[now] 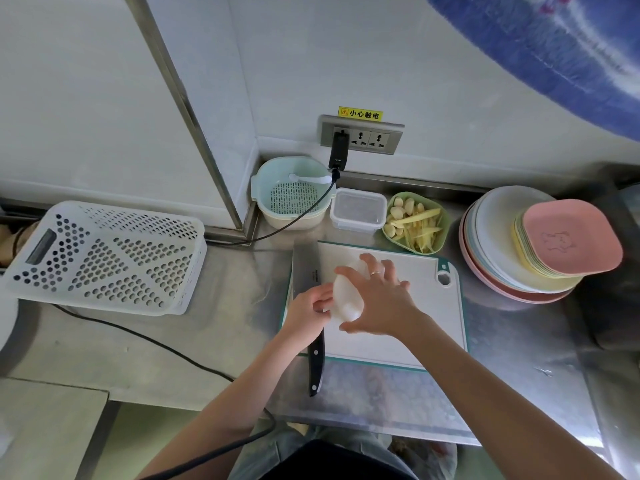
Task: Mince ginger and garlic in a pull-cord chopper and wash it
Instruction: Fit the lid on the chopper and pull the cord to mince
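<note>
A white, rounded pull-cord chopper (346,299) is held tilted above the white cutting board (415,327). My left hand (311,313) grips its lower left side. My right hand (381,299) wraps over its top and right side, fingers spread. A green bowl (440,216) behind the board holds peeled garlic cloves (398,213) and ginger strips (422,230).
A cleaver (306,268) lies along the board's left edge, handle toward me. At the back stand a colander bowl (294,192) and a clear lidded box (358,209). Stacked plates (540,244) sit right. A white perforated basket (104,258) is left. A black cable (138,334) crosses the steel counter.
</note>
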